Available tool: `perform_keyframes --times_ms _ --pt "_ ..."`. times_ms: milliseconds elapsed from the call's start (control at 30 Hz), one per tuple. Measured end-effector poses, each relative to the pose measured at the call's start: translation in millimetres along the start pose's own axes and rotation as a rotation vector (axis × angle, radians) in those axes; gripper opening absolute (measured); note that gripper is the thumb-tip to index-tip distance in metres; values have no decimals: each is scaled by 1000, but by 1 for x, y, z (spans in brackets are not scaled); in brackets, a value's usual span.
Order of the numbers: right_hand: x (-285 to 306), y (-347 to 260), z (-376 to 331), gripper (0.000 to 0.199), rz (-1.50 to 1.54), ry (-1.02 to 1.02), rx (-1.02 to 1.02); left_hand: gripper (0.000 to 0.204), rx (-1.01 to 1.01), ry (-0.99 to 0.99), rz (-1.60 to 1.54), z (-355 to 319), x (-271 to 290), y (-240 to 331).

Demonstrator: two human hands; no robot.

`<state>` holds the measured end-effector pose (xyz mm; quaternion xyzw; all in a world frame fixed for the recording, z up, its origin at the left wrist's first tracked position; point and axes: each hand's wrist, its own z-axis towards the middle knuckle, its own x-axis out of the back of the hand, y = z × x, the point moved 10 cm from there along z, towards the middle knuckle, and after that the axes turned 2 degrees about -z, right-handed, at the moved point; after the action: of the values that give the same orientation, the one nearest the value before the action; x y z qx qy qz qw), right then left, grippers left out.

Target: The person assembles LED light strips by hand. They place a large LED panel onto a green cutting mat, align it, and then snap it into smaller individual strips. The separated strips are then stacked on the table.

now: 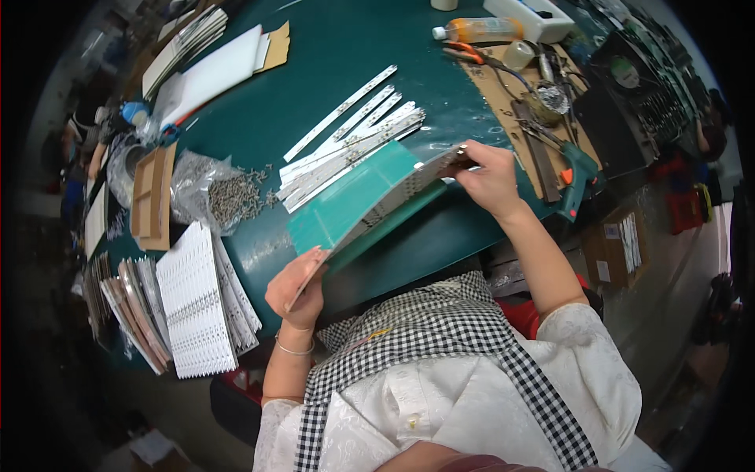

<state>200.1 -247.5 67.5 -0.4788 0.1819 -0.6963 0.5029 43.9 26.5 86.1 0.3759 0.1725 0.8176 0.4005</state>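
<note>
Both my hands hold a thin flat panel [385, 206] up at a tilt over the table's near edge. Its face carries rows of small dark parts, and I see it nearly edge-on. My left hand [297, 291] grips the near left end, fingers closed round the edge. At the far right end, my right hand [489, 179] pinches the panel between thumb and fingers. A lighter green sheet [354, 193] shows behind and below it. Just beyond lie several narrow white strips [346, 149] with small parts on them, partly overlapping.
Loose metal screw-like pieces [230, 198] spill from a plastic bag, left of the strips. Nearby are a cardboard tray [149, 197] and stacked white panels [197, 303]. At right, a board holds pliers [464, 52] and a green glue gun [580, 177]; an orange bottle [484, 30] lies behind.
</note>
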Motion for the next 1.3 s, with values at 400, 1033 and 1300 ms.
perform_keyframes --times_ms 400,1033,1300 --pt "-2 9 -6 16 40 62 25 6 -248 -35 252 -6 -8 17" --pt "-38 64 49 11 461 -61 -403 28 531 853 -687 -29 103 -83" --pt "-31 22 77 16 -64 54 -22 31 835 521 -690 -43 50 -93"
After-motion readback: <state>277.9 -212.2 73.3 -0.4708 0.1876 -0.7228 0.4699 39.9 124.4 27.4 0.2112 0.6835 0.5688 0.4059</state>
